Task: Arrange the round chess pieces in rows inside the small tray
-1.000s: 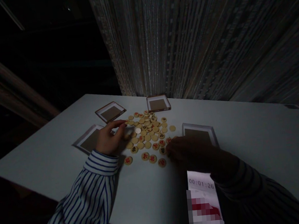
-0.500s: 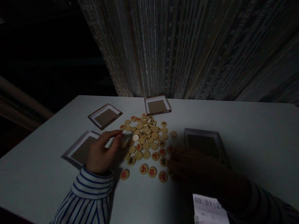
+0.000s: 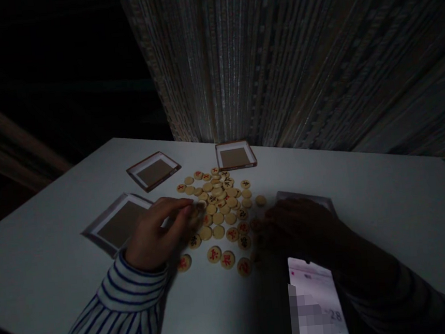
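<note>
Round wooden game pieces [image 3: 218, 218], some marked with red or black characters, lie in a loose heap on the white table [image 3: 204, 314]. My left hand [image 3: 160, 232] is at the heap's left side, thumb and index finger brought close together; what lies between the fingertips is too dark to make out. On the heap's right, my right hand [image 3: 305, 227] hangs in deep shadow over the near part of a shallow box [image 3: 306, 195]. Its fingertips are near the rightmost red-marked pieces, and its grip is hidden by darkness.
Two shallow boxes stand behind the heap, one at back left [image 3: 154, 171] and one at back centre [image 3: 236, 155]. Another box [image 3: 120, 225] lies beside my left hand. A lit phone [image 3: 315, 294] is below my right forearm. Strand curtains [image 3: 236, 56] hang behind the table.
My left hand has moved slightly right over the heap's left edge. My right hand has shifted right and up, now covering more of the right box. More of the phone shows.
</note>
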The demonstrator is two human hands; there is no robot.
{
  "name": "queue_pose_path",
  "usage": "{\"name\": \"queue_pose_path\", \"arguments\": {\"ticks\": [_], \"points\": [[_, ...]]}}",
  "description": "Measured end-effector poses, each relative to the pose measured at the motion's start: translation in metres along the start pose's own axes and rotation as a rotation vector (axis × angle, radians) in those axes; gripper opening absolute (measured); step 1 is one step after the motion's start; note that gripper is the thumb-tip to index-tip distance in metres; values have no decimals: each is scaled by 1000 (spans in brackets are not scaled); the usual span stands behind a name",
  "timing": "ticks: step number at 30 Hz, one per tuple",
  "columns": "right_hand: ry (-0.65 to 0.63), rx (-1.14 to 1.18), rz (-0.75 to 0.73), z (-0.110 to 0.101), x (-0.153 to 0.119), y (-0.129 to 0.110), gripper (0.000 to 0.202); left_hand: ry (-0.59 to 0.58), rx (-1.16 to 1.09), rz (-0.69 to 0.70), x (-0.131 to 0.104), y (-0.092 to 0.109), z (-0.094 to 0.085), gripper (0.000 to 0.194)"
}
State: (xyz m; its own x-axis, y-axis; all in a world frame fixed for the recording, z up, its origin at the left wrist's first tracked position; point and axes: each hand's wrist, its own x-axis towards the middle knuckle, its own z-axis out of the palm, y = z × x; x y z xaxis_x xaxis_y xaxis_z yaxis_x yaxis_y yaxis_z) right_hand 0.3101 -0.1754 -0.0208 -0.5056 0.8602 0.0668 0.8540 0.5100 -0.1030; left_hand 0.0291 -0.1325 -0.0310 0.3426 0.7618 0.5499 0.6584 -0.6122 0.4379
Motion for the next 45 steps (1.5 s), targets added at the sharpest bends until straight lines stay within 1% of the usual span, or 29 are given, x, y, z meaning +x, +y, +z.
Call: {"name": "queue_pose_path", "arguments": {"ticks": [2,4,8,12,15,17,19,20,22,24,26,28,30,32,34,38,42,45], "points": [[-5,9,23,-1,2,5,13,-19,-3,49,-1,-2,1,17],[-25,-1,31,-2,4,8,17,-32,-11,92,-1,-4,3,18],[-75,4,31,-4,5,8,21,-43,-19,122,0,-5,4,19],[-24,-4,24,-7,4,8,24,-67,-61,128,1,-4,7,19],[-34,-60,-30,-10,3,9,23,-99,-109,131,3,2,8,20],[-50,-102,-100,-9,2,10,20,-145,-132,135,9,7,7,21],[-66,-120,-164,-6,2,11,18,-195,-104,97,19,13,5,23],[-76,-119,-174,-5,2,12,17,-228,-75,49,25,15,4,24],[-94,-103,-145,-1,3,13,15,-234,-37,1,39,17,3,26],[-106,-67,-95,2,3,15,13,-195,-11,-44,51,15,4,28],[-124,-28,-83,3,3,16,12,-131,-22,-79,56,11,7,29],[-136,-27,-91,3,3,16,13,-78,-48,-108,53,5,12,29],[-147,-67,-98,0,3,15,14,-58,-62,-101,46,-1,17,30],[-170,-124,-105,-6,5,11,12,-105,-49,-23,39,-5,20,29],[-206,-189,-116,-15,10,5,11,-125,-54,50,33,-6,23,27],[-247,-243,-32,-27,22,-7,14,-130,-67,155,29,-6,26,24],[-258,-285,49,-24,29,-10,17,-104,-40,189,28,-9,29,24],[-266,-285,36,-17,29,-7,16,-95,22,167,27,-12,28,27]]}}
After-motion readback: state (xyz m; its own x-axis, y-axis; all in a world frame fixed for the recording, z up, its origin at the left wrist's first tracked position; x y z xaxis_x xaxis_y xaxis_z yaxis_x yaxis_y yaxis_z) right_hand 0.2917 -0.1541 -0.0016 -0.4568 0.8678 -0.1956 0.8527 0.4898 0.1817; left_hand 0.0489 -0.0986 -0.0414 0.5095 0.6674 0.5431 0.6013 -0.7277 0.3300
